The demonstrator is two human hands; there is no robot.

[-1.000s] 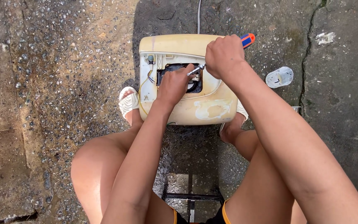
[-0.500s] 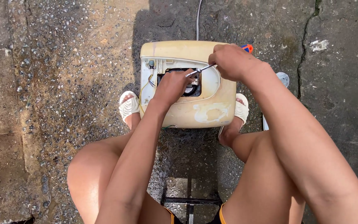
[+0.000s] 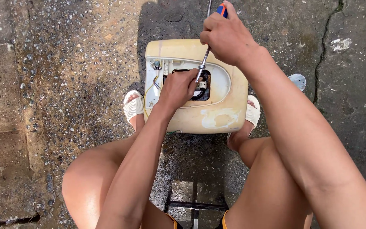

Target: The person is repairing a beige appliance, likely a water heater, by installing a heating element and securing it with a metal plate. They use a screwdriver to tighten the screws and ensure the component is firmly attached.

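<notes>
the fingers of the right hand were clamped around the handle of a screwdriver, whose orange and blue end stuck out above the knuckles; the metal shaft ran down and to the left from the fist into a dark opening in the middle of a cream-coloured appliance. the fingers of the left hand were curled together at the edge of that opening, right beside the screwdriver tip, pressing on the part inside; whether they pinched anything small could not be told. the appliance lay flat on the concrete ground, its pale inner panel facing up, with thin yellow and blue wires showing near its left edge and a small green part near the top left corner. it sat between the person's feet, each in a white sandal, touching or just beside its sides. the bare knees framed the lower view, and a dark metal stool frame showed between the thighs. a crack ran through the ground at the right.
</notes>
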